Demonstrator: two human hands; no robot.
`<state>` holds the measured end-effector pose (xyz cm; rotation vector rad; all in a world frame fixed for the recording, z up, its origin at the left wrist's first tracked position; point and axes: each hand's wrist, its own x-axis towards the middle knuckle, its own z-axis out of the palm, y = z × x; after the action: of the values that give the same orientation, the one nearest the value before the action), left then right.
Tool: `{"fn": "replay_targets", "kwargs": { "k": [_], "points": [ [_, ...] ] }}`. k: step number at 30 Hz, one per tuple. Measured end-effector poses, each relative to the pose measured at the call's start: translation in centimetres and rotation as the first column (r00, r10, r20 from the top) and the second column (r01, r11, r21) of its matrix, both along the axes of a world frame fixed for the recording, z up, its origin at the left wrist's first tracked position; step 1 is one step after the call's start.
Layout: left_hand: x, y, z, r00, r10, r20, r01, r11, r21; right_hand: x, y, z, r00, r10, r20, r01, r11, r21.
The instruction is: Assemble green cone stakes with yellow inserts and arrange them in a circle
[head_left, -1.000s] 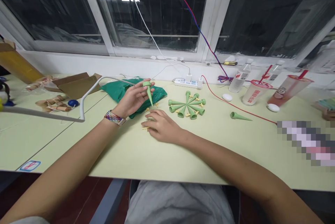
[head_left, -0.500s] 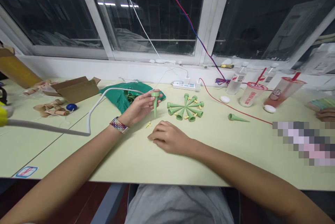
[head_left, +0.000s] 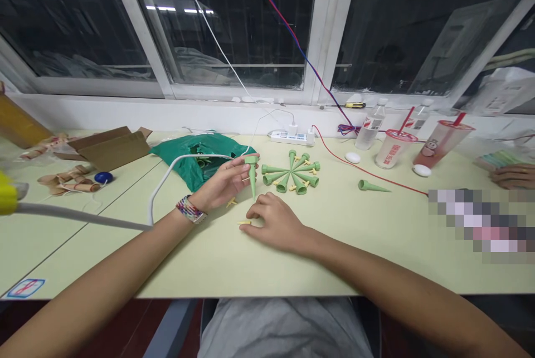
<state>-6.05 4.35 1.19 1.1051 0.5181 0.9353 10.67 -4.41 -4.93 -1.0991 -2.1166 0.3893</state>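
My left hand (head_left: 223, 182) holds a pale green plastic spike (head_left: 253, 177) upright at its fingertips, point down, just above the table. My right hand (head_left: 273, 223) rests on the pale yellow-green tabletop (head_left: 209, 257), its fingers curled beside a small yellow plastic piece (head_left: 244, 222). Another yellow piece (head_left: 231, 202) lies below my left hand. Several green spikes form a radial ring (head_left: 291, 174) with small yellow pieces among them, just beyond my hands. A single green spike (head_left: 373, 186) lies farther right.
A green plastic bag (head_left: 200, 160) lies behind my left hand, and a white cable (head_left: 167, 179) crosses the table. At left are a cardboard box (head_left: 108, 149) and a blue ball (head_left: 103, 177). Bottles and cups stand at back right. A co-worker's hand (head_left: 512, 177) shows at far right.
My left hand has brought the spike more upright. My right hand has drawn back toward the table's near edge. The view has turned slightly, shifting the table objects left.
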Motion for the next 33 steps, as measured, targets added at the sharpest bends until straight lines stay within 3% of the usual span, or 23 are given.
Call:
{"fn": "replay_targets", "kwargs": {
  "k": [5, 10, 15, 20, 27, 33],
  "points": [
    [-0.1, 0.1, -0.1, 1.0, 0.015, -0.002, -0.015, 1.0, -0.003, 0.2, 0.0, -0.1, 0.992, 0.094, -0.085, -0.095, 0.995, -0.01],
    [-0.1, 0.1, -0.1, 0.999, -0.001, 0.048, 0.003, 0.999, -0.033, 1.8, -0.5, 1.2, 0.925, 0.185, -0.332, -0.218, 0.974, -0.063],
    [-0.3, 0.1, 0.5, 0.995, 0.046, 0.087, -0.042, 0.998, -0.047, 2.4, -0.4, 2.3, 0.821, 0.118, -0.558, -0.124, 0.992, 0.027],
    [-0.5, 0.0, 0.4, 0.999, 0.036, -0.034, -0.034, 0.997, 0.067, 2.8, 0.3, 2.5, 0.769, 0.01, -0.639, 0.079, 0.991, 0.11],
    [-0.1, -0.4, -0.8, 0.983, -0.047, -0.175, 0.082, 0.977, 0.195, 2.8, 1.0, 2.0, 0.699, -0.056, -0.713, 0.026, 0.998, -0.053],
    [0.3, -0.6, -0.5, 0.984, -0.001, -0.176, 0.041, 0.974, 0.221, 3.1, 1.5, 2.2, 0.666, -0.072, -0.742, 0.041, 0.997, -0.059]
  ]
}}
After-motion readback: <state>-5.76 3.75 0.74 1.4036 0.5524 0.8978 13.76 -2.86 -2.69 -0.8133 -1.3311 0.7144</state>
